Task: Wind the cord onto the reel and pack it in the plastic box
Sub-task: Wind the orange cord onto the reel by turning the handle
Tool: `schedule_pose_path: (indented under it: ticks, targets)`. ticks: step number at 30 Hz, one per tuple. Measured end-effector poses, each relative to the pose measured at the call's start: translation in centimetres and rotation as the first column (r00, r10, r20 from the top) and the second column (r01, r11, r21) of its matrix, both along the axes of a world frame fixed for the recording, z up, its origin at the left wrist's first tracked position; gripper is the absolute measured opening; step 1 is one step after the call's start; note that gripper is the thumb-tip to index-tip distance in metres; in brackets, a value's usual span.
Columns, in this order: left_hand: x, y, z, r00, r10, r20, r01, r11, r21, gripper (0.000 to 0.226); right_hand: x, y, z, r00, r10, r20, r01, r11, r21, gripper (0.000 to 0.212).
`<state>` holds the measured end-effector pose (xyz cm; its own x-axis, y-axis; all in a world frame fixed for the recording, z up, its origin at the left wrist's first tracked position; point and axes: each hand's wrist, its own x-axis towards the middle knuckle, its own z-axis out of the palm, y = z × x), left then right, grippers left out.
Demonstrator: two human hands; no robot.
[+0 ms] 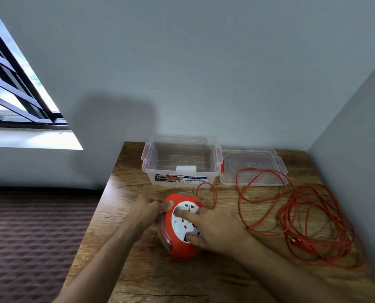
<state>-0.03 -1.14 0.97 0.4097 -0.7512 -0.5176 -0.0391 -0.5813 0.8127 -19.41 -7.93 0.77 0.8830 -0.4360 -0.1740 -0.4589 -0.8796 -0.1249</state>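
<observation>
Steadying the reel near the worktop's front edge, the left hand grips its rim while the right hand presses spread fingers on its face. The cord (mostly loose, heaped at the right edge) could snag and knot during winding; the box waits open at the back.

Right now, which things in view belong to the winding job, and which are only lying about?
For the job:
- round red-and-white socket reel
- loose orange cord
- clear plastic box
- clear flat lid

Only there:
- brown wooden table
- barred window
</observation>
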Motion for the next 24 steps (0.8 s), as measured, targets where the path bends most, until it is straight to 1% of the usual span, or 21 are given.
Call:
schedule_pose_path:
  ticks: [3,5,6,7,8,9,10,11,12,13,14,15,16,17,18,19,20,21,22,23,24]
  targets:
    - [-0.3,0.1,-0.2,1.000,-0.008,-0.015,0.008,1.000,-0.011,0.007,0.7,0.2,0.0,0.991,-0.090,-0.095,0.094,0.995,0.036,0.070]
    - [-0.4,0.1,-0.5,1.000,-0.006,-0.010,0.006,1.000,-0.026,0.005,1.1,0.4,0.0,0.983,-0.157,-0.093,0.162,0.985,0.051,0.072]
    - [-0.5,0.2,-0.6,1.000,-0.007,-0.014,0.007,0.999,-0.044,0.004,1.2,0.5,-0.1,0.969,-0.236,-0.068,0.241,0.967,0.080,0.073]
    - [-0.7,0.3,-0.6,1.000,-0.003,-0.025,0.002,0.998,-0.062,0.004,1.3,0.7,-0.3,0.934,-0.356,-0.028,0.357,0.923,0.142,0.074]
    - [-1.0,0.5,-0.7,0.999,0.008,-0.043,-0.011,0.996,-0.084,0.006,1.4,1.1,-0.5,0.862,-0.507,0.019,0.488,0.840,0.238,0.075]
    - [-1.2,0.7,-0.8,0.998,0.030,-0.060,-0.036,0.994,-0.107,0.008,1.6,1.6,-0.5,0.750,-0.658,0.060,0.597,0.714,0.367,0.074]
    - [-1.5,0.9,-0.8,0.996,0.050,-0.069,-0.059,0.989,-0.133,0.014,1.9,2.0,-0.7,0.614,-0.786,0.063,0.654,0.552,0.518,0.073]
    - [-1.7,1.1,-0.9,0.996,0.065,-0.068,-0.075,0.985,-0.156,0.019,2.2,2.3,-0.8,0.479,-0.878,0.017,0.641,0.362,0.676,0.071]
    - [-1.8,1.3,-1.1,0.995,0.076,-0.059,-0.085,0.981,-0.173,0.023,2.5,2.4,-0.7,0.365,-0.929,-0.069,0.563,0.162,0.810,0.066]
    - [-1.9,1.6,-1.3,0.994,0.093,-0.049,-0.101,0.978,-0.185,0.024,2.6,2.4,-0.5,0.292,-0.942,-0.164,0.462,-0.011,0.887,0.062]
    - [-1.9,1.8,-1.5,0.991,0.123,-0.057,-0.132,0.971,-0.199,0.023,2.6,2.5,-0.1,0.271,-0.935,-0.229,0.390,-0.111,0.914,0.059]
    - [-1.8,2.1,-1.7,0.984,0.159,-0.084,-0.174,0.962,-0.209,0.020,2.4,2.6,0.2,0.306,-0.921,-0.240,0.381,-0.112,0.918,0.058]
    - [-1.6,2.3,-1.8,0.976,0.186,-0.115,-0.207,0.955,-0.213,0.016,2.0,2.7,0.4,0.380,-0.906,-0.186,0.432,-0.004,0.902,0.057]
    - [-1.5,2.4,-1.8,0.969,0.201,-0.144,-0.229,0.951,-0.210,0.013,1.6,2.8,0.6,0.487,-0.869,-0.080,0.515,0.212,0.831,0.053]
    - [-1.4,2.5,-1.8,0.965,0.205,-0.163,-0.237,0.950,-0.205,0.012,1.0,2.7,0.8,0.611,-0.791,0.037,0.566,0.469,0.678,0.047]
    - [-1.2,2.6,-1.7,0.962,0.205,-0.177,-0.239,0.950,-0.199,0.012,0.4,2.4,1.0,0.720,-0.682,0.131,0.551,0.675,0.490,0.041]
    - [-1.0,2.6,-1.7,0.961,0.204,-0.187,-0.240,0.951,-0.195,0.011,-0.2,2.0,1.5,0.806,-0.560,0.190,0.485,0.810,0.330,0.036]
    - [-0.9,2.6,-1.5,0.960,0.204,-0.193,-0.241,0.951,-0.191,0.011,-0.7,1.6,1.9,0.875,-0.432,0.218,0.385,0.895,0.225,0.034]
    - [-0.8,2.5,-1.4,0.962,0.199,-0.189,-0.234,0.954,-0.186,0.011,-1.2,1.0,2.2,0.935,-0.295,0.197,0.270,0.952,0.146,0.038]
    - [-0.7,2.5,-1.3,0.966,0.185,-0.179,-0.217,0.960,-0.176,0.012,-1.4,0.5,2.3,0.980,-0.148,0.130,0.139,0.987,0.078,0.045]
    - [-0.5,2.4,-1.2,0.972,0.164,-0.166,-0.191,0.968,-0.161,0.014,-1.5,-0.1,2.4,0.999,-0.007,0.046,0.006,1.000,0.019,0.053]
